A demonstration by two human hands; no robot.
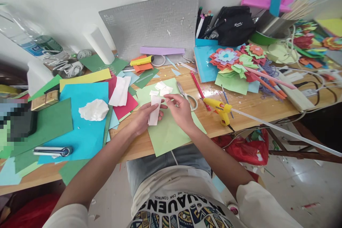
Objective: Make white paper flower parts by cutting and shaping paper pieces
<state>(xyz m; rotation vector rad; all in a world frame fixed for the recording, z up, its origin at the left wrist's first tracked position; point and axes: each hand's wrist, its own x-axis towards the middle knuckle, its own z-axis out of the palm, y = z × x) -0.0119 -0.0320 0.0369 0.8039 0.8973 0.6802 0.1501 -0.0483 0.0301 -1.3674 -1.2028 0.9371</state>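
My left hand [143, 117] grips a folded white paper strip [154, 112], thumb across its front and fingers behind. Close to the strip's upper right corner, my right hand [180, 109] is closed in a pinch; whatever lies between its fingertips is too small to make out. Both hands are over a light green paper sheet [168, 139] on the table. Small white paper pieces [162, 88] lie on that sheet just beyond the fingers. Scissors [191, 101] rest behind my right hand, their handles partly hidden by it.
To the right lie a yellow glue gun [220, 108] with a long glue stick and layered paper flowers [227, 58]. A crumpled white paper [93, 109] sits on blue paper [82, 94], near a stapler [52, 150]. A grey cutting mat [152, 25] leans against the wall.
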